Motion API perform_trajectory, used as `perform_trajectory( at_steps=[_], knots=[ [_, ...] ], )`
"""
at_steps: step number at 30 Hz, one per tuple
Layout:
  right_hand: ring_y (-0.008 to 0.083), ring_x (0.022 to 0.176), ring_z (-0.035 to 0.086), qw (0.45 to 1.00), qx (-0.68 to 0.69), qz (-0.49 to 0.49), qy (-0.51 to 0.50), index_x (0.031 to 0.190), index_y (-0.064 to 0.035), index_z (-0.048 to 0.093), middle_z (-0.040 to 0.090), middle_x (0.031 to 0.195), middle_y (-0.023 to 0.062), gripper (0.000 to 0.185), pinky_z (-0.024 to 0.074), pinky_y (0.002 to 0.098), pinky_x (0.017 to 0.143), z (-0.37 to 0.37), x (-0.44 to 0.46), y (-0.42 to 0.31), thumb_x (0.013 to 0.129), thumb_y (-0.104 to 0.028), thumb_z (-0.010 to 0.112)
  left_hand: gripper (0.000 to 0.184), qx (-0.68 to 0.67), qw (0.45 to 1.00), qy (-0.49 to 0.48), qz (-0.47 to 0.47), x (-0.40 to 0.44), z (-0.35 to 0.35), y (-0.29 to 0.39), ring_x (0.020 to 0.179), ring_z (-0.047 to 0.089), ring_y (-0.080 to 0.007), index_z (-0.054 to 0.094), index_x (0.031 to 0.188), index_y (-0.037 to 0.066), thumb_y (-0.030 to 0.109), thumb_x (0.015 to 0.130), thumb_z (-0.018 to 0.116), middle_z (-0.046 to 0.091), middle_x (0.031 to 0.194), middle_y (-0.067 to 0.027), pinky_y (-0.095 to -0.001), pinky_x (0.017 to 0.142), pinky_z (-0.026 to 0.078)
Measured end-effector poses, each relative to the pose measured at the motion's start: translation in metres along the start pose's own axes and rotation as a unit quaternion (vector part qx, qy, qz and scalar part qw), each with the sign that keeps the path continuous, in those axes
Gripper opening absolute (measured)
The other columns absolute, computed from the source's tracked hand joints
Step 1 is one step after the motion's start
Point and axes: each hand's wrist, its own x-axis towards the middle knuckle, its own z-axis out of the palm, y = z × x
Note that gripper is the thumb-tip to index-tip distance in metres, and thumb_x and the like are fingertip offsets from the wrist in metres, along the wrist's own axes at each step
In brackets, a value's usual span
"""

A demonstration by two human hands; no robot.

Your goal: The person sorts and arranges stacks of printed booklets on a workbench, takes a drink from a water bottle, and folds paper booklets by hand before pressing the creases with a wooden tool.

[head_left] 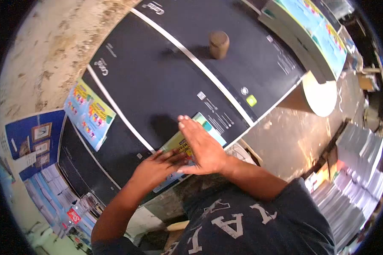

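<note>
A colourful printed sheet [215,133] in yellow, green and blue lies at the near edge of the black table covering, partly hidden under my hands. My right hand [203,147] is on it, fingers stretched out together and pointing away from me. Lower and to the left, my left hand [156,168] rests with its fingers extended over the sheet, their tips close to the right palm. Neither hand is wrapped around anything. Whether the print is one folded sheet or several layers, I cannot tell.
Printed colour sheets [90,114] lie at the table's left. A brown cylindrical block [219,44] stands on the black surface [157,76]. A tall stack of prints [302,38] sits at the far right corner. Paper stacks [349,187] and a plastic bottle [78,209] flank me.
</note>
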Motion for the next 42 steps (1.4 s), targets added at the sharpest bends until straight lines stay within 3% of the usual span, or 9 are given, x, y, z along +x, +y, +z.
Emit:
perform_trajectory(
  at_steps=[7, 9, 11, 13, 16, 18, 35, 39, 42],
  knots=[
    [0.0435, 0.147, 0.025, 0.997, 0.077, -0.017, -0.023, 0.149, 0.0120, 0.023, 0.028, 0.154, 0.0323, 0.075, 0.0186, 0.0451, 0.122, 0.038, 0.014, -0.015, 0.093, -0.025, 0.057, 0.038, -0.016, 0.999, 0.041, 0.001, -0.008, 0.012, -0.008, 0.136, 0.047, -0.0220, 0.065, 0.118, 0.012, 0.019, 0.081, 0.069, 0.055, 0.140, -0.0082, -0.0409, 0.116, 0.037],
    [0.0418, 0.147, 0.025, 0.998, 0.029, -0.040, -0.049, 0.150, 0.0095, 0.025, 0.029, 0.154, 0.0301, 0.072, 0.0192, 0.0472, 0.122, 0.047, 0.013, -0.011, 0.094, -0.024, 0.055, 0.036, 0.063, 0.981, -0.181, -0.012, -0.005, -0.019, -0.005, 0.136, 0.047, -0.0240, 0.065, 0.116, 0.010, 0.019, 0.082, 0.068, 0.057, 0.138, -0.0095, -0.0407, 0.115, 0.038],
    [0.0389, 0.147, 0.027, 0.990, -0.069, -0.020, -0.121, 0.150, 0.0055, 0.028, 0.031, 0.156, 0.0250, 0.069, 0.0199, 0.0494, 0.121, 0.050, 0.020, -0.020, 0.095, -0.027, 0.055, 0.032, 0.026, 0.989, 0.143, -0.002, -0.046, 0.023, -0.017, 0.136, 0.047, -0.0264, 0.065, 0.116, 0.009, 0.019, 0.085, 0.066, 0.058, 0.136, -0.0107, -0.0393, 0.114, 0.039],
    [0.0335, 0.149, 0.026, 0.939, -0.295, -0.033, -0.175, 0.150, -0.0049, 0.039, 0.032, 0.158, 0.0179, 0.064, 0.0156, 0.0536, 0.121, 0.071, 0.020, -0.028, 0.097, -0.040, 0.050, 0.037, -0.026, 0.982, 0.163, -0.090, -0.072, 0.040, 0.003, 0.137, 0.046, -0.0309, 0.059, 0.126, 0.008, 0.022, 0.091, 0.056, 0.053, 0.142, -0.0131, -0.0453, 0.116, 0.035],
    [0.0332, 0.149, 0.024, 0.915, -0.354, -0.024, -0.194, 0.149, -0.0115, 0.042, 0.032, 0.158, 0.0175, 0.060, 0.0131, 0.0551, 0.121, 0.079, 0.024, -0.034, 0.098, -0.043, 0.046, 0.040, -0.107, 0.939, 0.218, -0.243, -0.056, 0.059, 0.049, 0.138, 0.044, -0.0316, 0.056, 0.130, 0.005, 0.022, 0.094, 0.053, 0.051, 0.143, -0.0147, -0.0525, 0.115, 0.033],
    [0.0348, 0.149, 0.024, 0.905, -0.376, -0.024, -0.199, 0.149, -0.0127, 0.043, 0.031, 0.158, 0.0172, 0.060, 0.0127, 0.0556, 0.120, 0.081, 0.022, -0.036, 0.098, -0.042, 0.046, 0.047, -0.102, 0.806, 0.359, -0.459, -0.020, 0.076, 0.070, 0.140, 0.042, -0.0326, 0.051, 0.136, 0.001, 0.025, 0.096, 0.050, 0.047, 0.147, -0.0167, -0.0578, 0.113, 0.030],
    [0.0337, 0.151, 0.018, 0.850, -0.473, -0.016, -0.232, 0.154, -0.0136, 0.032, 0.022, 0.163, 0.0152, 0.065, 0.0102, 0.0549, 0.121, 0.092, 0.018, -0.025, 0.097, -0.040, 0.047, 0.061, -0.239, 0.693, 0.481, -0.481, 0.000, 0.095, 0.067, 0.143, 0.037, -0.0338, 0.047, 0.142, 0.000, 0.033, 0.092, 0.053, 0.041, 0.153, -0.0183, -0.0592, 0.114, 0.026],
    [0.0307, 0.152, 0.016, 0.866, -0.469, -0.080, -0.157, 0.154, -0.0167, 0.031, 0.020, 0.164, 0.0125, 0.066, 0.0081, 0.0520, 0.122, 0.094, 0.005, -0.016, 0.097, -0.046, 0.045, 0.070, -0.183, 0.719, 0.565, -0.362, -0.013, 0.048, 0.091, 0.146, 0.030, -0.0358, 0.033, 0.148, -0.005, 0.035, 0.095, 0.055, 0.030, 0.157, -0.0234, -0.0514, 0.116, 0.028],
    [0.0348, 0.151, 0.018, 0.844, -0.483, -0.034, -0.232, 0.154, -0.0149, 0.033, 0.023, 0.162, 0.0158, 0.069, 0.0114, 0.0537, 0.121, 0.092, 0.021, -0.028, 0.093, -0.042, 0.052, 0.064, -0.292, 0.680, 0.453, -0.497, -0.011, 0.113, 0.067, 0.148, 0.027, -0.0333, 0.036, 0.149, 0.000, 0.038, 0.099, 0.048, 0.030, 0.159, -0.0195, -0.0525, 0.117, 0.026]
  ],
)
